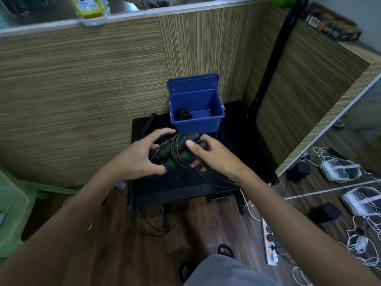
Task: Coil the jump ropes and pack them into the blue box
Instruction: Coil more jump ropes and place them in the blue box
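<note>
Head view: both hands grip one black jump rope with green-ringed foam handles [175,153] above a small black desk [185,182]. Left hand [142,155] curls round the handles' near ends; right hand [208,153] pinches the far ends and the cord wound round them, a loose loop trailing beneath the right wrist. Just beyond the fingertips stands an open blue plastic box [198,112], lid upright, with a dark coiled rope [183,114] in its left corner.
</note>
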